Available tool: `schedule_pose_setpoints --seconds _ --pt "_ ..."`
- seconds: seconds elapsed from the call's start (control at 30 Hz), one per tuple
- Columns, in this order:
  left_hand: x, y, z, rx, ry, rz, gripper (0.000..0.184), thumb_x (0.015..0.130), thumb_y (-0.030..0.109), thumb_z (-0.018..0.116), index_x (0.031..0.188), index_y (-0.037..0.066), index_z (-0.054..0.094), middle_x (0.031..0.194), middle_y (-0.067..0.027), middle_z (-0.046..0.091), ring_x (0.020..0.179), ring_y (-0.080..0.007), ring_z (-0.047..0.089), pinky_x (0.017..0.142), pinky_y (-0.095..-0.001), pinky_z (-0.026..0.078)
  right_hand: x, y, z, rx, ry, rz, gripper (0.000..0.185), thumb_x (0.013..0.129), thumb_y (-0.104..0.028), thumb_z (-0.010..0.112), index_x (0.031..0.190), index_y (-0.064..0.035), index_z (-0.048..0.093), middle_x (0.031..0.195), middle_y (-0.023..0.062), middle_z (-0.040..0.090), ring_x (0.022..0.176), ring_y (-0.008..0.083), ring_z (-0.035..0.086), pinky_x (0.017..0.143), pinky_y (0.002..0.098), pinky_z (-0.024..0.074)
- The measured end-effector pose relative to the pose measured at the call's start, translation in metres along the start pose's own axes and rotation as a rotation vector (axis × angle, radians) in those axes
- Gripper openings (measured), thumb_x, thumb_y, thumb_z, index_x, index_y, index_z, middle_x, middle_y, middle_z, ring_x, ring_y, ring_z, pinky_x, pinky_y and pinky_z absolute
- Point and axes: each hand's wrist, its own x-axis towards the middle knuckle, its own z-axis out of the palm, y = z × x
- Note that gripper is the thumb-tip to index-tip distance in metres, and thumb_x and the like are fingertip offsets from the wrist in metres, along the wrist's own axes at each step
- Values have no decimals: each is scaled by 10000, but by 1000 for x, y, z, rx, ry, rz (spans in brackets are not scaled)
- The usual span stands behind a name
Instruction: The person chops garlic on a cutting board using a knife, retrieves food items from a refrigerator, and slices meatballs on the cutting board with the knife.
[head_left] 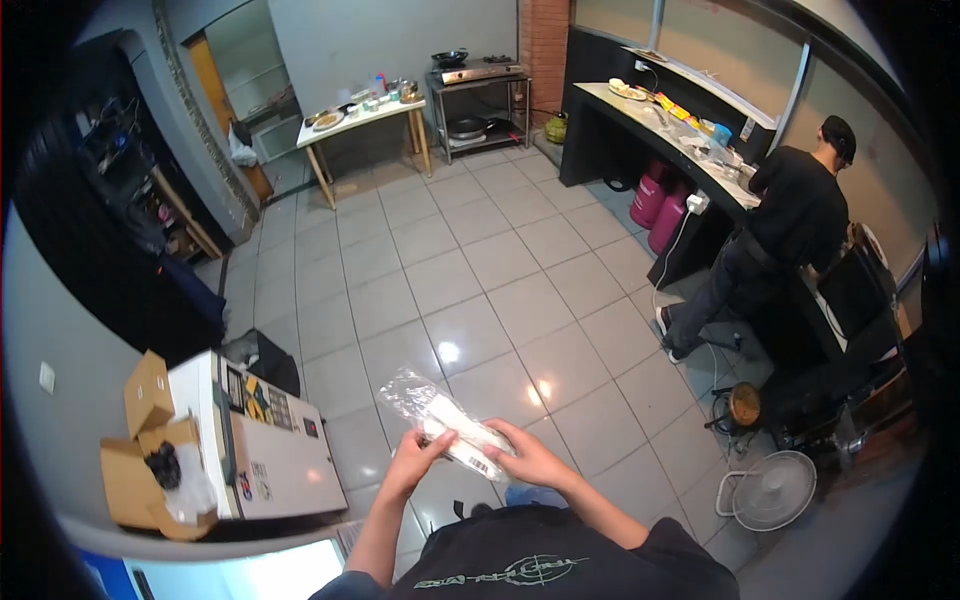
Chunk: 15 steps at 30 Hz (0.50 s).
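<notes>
In front of my chest I hold a clear plastic packet [440, 408] with something white inside and a barcode near its lower right end. My left hand [421, 456] grips its left side, the thumb lying on top. On the right side my right hand [523, 457] has its thumb on the packet and its fingers curled around the edge. The upper left end of the packet is loose, crinkled film. Exactly what the white contents are, I cannot make out.
A white chest freezer [275, 440] stands at left with cardboard boxes [130, 470] beside it. A person in black [795, 200] bends over the long counter [660, 130] at right. A round fan [770, 490] sits on the tiled floor. Farther back are a small table [345, 122] and a stove [480, 72].
</notes>
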Motion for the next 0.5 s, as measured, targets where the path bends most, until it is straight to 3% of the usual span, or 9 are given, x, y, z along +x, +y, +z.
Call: schedule_pose_setpoints --seconds 0.07,0.1,0.2,0.23,0.27,0.33,0.47,0.5 --pt "37 19 -2 46 -69 -41 395 876 291 720 1082 -40 655 960 -78 700 874 -133 633 820 -297 500 29 16 -14 -3 128 -6 422 974 -280 577 1279 4 514 1163 149 620 1074 206 581 930 345 454" --pt "58 20 -1 55 -55 -53 388 871 283 726 1078 -39 663 961 -78 704 868 -129 631 817 -298 500 44 32 -19 -46 199 3 386 972 -293 587 1213 8 563 1067 120 653 992 177 598 874 332 470" --pt "121 7 4 147 -74 -88 384 868 272 730 1086 -37 663 966 -73 704 868 -127 628 811 -293 497 87 65 -45 13 223 102 362 955 -296 619 1139 15 601 959 82 670 904 136 598 815 308 475" --pt "143 3 8 75 -92 -85 385 868 259 729 1103 -38 658 974 -66 703 875 -124 624 801 -285 491 99 53 -62 78 186 215 430 916 -337 656 1158 16 613 1034 179 676 1006 227 634 900 358 473" --pt "168 2 13 61 -93 -78 385 868 259 729 1103 -38 658 973 -66 703 875 -124 624 801 -285 491 118 57 -78 63 184 216 430 916 -337 656 1158 16 613 1034 179 676 1006 227 634 900 358 473" --pt "206 8 22 -103 -48 -46 380 867 241 730 1112 -39 652 989 -67 700 885 -122 623 799 -284 488 154 65 -105 2 207 137 414 920 -315 650 1159 21 608 1013 164 680 958 214 638 875 344 480" --pt "273 65 28 -107 0 -88 393 857 211 746 1140 -32 625 1031 -82 687 938 -128 631 842 -294 496 232 31 -168 -30 165 34 386 916 -297 651 1126 23 607 982 145 678 921 194 628 840 344 483" --pt "295 76 26 -98 6 -75 393 857 211 746 1140 -32 625 1031 -82 687 938 -128 631 842 -294 496 254 18 -183 0 130 8 379 913 -300 647 1095 30 603 974 175 677 914 239 650 826 369 487"
